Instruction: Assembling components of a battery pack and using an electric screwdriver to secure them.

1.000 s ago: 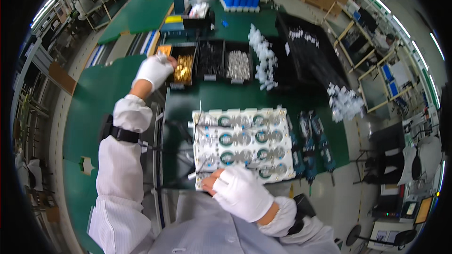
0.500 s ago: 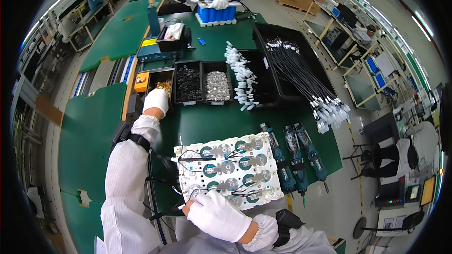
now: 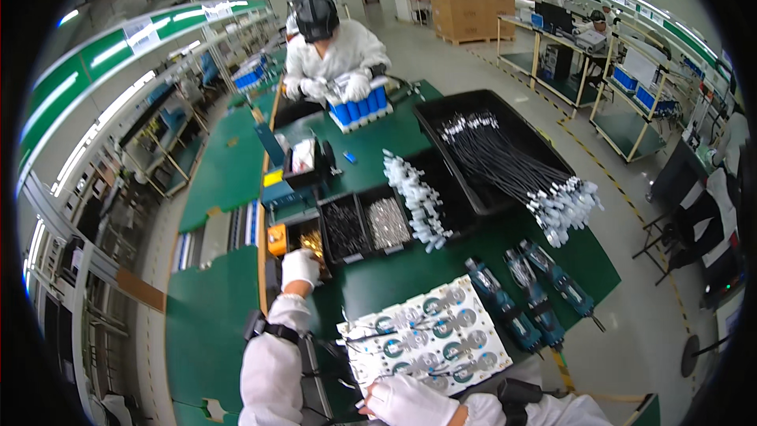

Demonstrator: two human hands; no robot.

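My left hand [image 3: 300, 270], in a white glove, reaches into the small black bin of gold-coloured metal parts [image 3: 313, 243]; its fingertips are hidden there. A white battery module panel [image 3: 359, 356] lies in front of me, with round metal contacts and thin black wires across it. At the panel's near left corner my right hand [image 3: 412, 401], also gloved, is closed with thumb and fingers together. A small white cable end [image 3: 360, 405] shows at its fingertips; the rest of that cable is mostly hidden.
Bins of black parts [image 3: 344, 229] and silver parts [image 3: 388, 223] stand beyond the panel. A large black tray [image 3: 493, 199] holds black cables with white connectors. Several teal electric screwdrivers [image 3: 556, 276] lie at right. Across the bench a co-worker [image 3: 341, 55] handles a blue cell pack [image 3: 359, 109].
The head view has tilted up, showing more of the room, and the scene sits further right and lower. My left hand stays at the gold parts bin, my right at the panel's corner.
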